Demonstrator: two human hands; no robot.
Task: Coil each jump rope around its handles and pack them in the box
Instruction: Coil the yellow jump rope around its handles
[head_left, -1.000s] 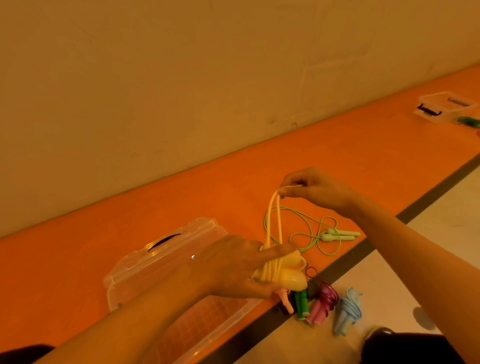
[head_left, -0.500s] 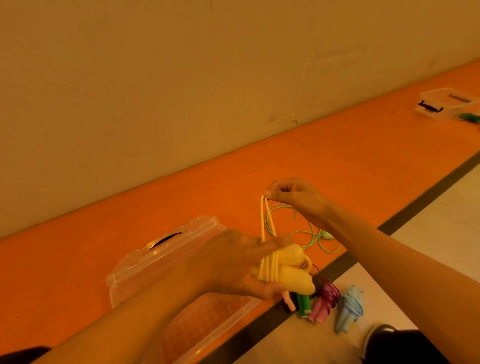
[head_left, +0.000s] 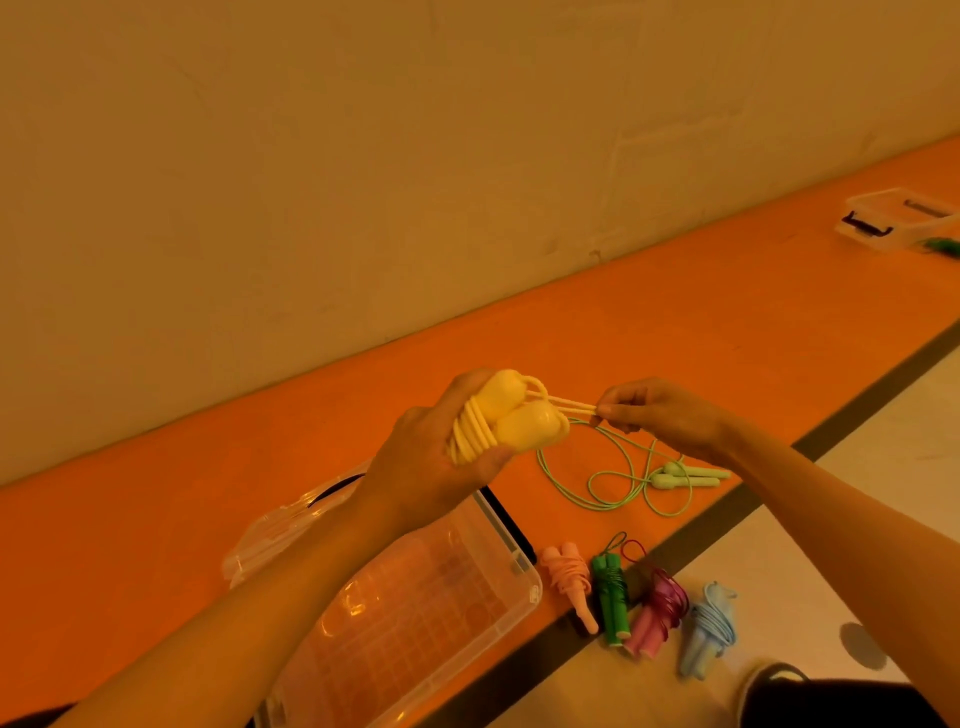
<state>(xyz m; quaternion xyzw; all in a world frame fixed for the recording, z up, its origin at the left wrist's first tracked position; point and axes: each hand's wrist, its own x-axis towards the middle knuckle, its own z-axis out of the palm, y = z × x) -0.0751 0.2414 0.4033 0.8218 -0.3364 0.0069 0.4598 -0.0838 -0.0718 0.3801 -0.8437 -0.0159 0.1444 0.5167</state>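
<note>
Yellow jump rope (head_left: 519, 421) is being held up above the far side of the clear box (head_left: 530, 587). Its two rounded handles are being clasped side by side by the left hand (head_left: 431, 467), whose grip is being closed around both the handles and the coils wound across them. A short doubled stretch of yellow cord is being drawn out from the handles, away from the box. It is being pinched between the thumb and fingertips of the right hand (head_left: 665, 415), so that grip is being closed on the cord.

Against half a second ago, the bundle is being carried higher and turned. It was being held low over the box's right rim with the cord stretched upward. Now the cord is being pulled sideways, the free stretch is being kept shorter, and the right hand is being brought nearer the left.

The light green jump rope (head_left: 685, 475) is being left loose and unmoved on the orange floor (head_left: 130, 545) beyond the box's right end. Four coiled ropes, pink (head_left: 569, 577), green (head_left: 610, 592), magenta (head_left: 654, 618) and blue (head_left: 709, 629), are being left in a row just right of the box. The lid (head_left: 270, 540) is being left against the box's far left side.
</note>
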